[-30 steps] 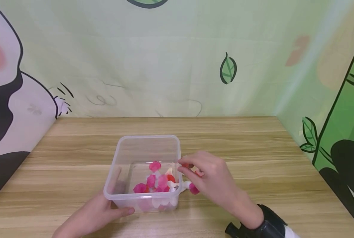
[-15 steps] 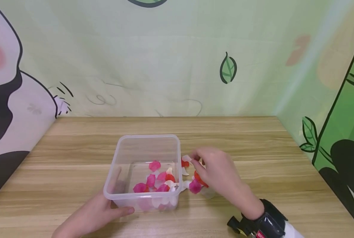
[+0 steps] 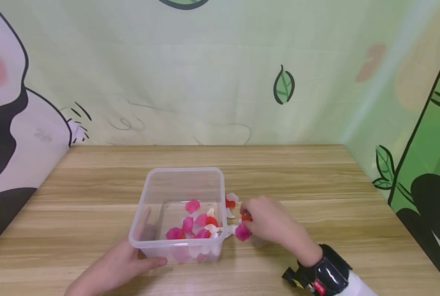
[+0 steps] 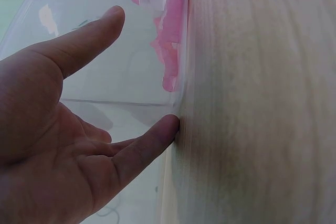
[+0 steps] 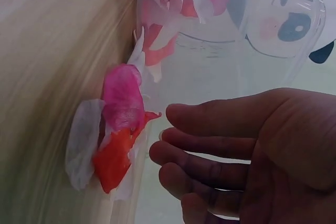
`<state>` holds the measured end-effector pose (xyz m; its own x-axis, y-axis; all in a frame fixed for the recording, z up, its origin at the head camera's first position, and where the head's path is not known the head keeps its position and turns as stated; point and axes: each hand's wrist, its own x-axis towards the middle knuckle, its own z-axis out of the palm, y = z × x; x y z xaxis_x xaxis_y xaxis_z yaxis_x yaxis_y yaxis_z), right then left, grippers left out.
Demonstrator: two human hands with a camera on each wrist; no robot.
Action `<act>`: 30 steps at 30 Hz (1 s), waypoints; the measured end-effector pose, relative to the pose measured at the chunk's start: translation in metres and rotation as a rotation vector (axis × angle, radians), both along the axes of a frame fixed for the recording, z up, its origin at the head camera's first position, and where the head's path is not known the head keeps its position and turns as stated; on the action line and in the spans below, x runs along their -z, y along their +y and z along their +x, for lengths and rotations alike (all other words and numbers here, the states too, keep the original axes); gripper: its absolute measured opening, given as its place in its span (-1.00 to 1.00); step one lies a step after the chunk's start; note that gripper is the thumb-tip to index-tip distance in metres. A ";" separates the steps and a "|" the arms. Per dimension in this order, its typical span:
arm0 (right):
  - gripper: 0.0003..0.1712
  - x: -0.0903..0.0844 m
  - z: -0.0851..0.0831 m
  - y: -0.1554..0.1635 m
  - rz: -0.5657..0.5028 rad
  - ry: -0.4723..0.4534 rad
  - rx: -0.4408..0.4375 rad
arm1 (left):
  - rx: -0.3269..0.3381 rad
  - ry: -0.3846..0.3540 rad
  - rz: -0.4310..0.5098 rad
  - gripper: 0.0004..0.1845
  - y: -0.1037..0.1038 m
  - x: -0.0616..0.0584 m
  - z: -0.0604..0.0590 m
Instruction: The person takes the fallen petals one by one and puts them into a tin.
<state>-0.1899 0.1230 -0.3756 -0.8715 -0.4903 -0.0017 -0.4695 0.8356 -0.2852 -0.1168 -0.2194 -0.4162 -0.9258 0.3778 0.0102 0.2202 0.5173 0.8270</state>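
Note:
A clear plastic box (image 3: 184, 176) stands mid-table with pink, red and white petals (image 3: 195, 228) in its near right part. My left hand (image 3: 142, 259) braces the box's near left corner with straight fingers; the thumb (image 4: 100, 30) lies flat on a wall and a finger (image 4: 152, 140) touches the bottom edge. My right hand (image 3: 250, 218) is low over loose petals on the table just right of the box. Its relaxed fingers (image 5: 173, 113) reach a pile of a pink petal (image 5: 122, 98), a red petal (image 5: 113, 158) and a white petal (image 5: 81, 142), pinching nothing.
More petals, red (image 3: 230, 203) and white (image 3: 232, 196), lie against the box's right wall. The wooden table (image 3: 316, 185) is walled by a cartoon backdrop at the back and both sides. A dark wrist strap (image 3: 327, 275) sits on my right forearm.
My right hand has moved from the box's right rim down and to the right, onto the loose petals on the table. The left hand and the box have not moved.

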 end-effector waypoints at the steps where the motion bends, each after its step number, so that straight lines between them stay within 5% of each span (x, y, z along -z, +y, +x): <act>1: -0.87 0.001 0.000 0.000 -0.001 -0.006 -0.001 | -0.001 -0.001 -0.001 0.27 0.000 0.000 0.000; 17: -0.76 0.012 -0.001 -0.001 -0.013 -0.073 -0.054 | -0.001 0.064 -0.021 0.25 0.000 0.002 0.000; 30: -0.75 0.002 0.001 0.000 -0.049 -0.058 -0.056 | -0.005 0.022 -0.024 0.27 0.000 0.001 -0.001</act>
<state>-0.1885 0.1232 -0.3771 -0.8417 -0.5393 -0.0258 -0.4970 0.7925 -0.3534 -0.1175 -0.2189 -0.4169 -0.9274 0.3734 0.0216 0.2357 0.5385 0.8090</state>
